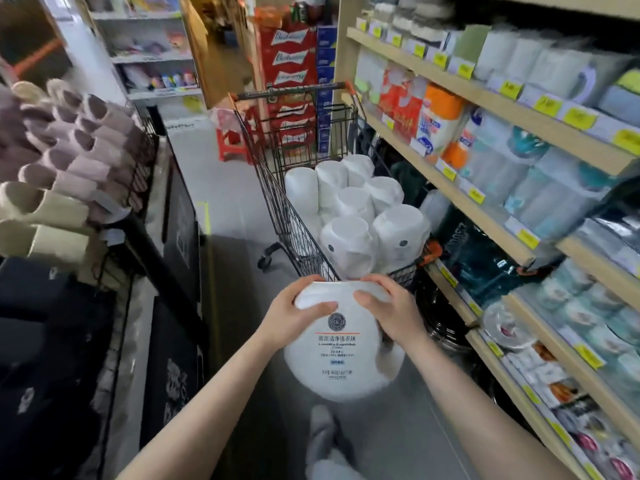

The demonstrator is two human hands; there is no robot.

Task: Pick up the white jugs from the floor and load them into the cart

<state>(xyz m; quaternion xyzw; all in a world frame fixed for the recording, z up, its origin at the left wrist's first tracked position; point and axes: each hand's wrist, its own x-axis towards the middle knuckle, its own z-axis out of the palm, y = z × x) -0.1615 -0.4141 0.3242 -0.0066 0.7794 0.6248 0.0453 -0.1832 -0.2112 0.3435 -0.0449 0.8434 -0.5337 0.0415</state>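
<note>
I hold a white jug [341,355] with a printed label in front of me, just short of the near end of the black wire cart [277,202]. My left hand [298,313] grips its upper left side, thumb across the front. My right hand [391,313] grips its upper right side. Several white jugs [349,209] lie stacked inside the cart basket, filling it to about the rim. The cart's handle [294,91] is at the far end.
Wooden shelves [485,95] stocked with tissue and paper goods run along the right, close to the cart. A rack of slippers [69,150] and dark display stands line the left. Red boxes [294,57] and a red stool [232,143] stand beyond the cart. Grey aisle floor [221,188] lies between.
</note>
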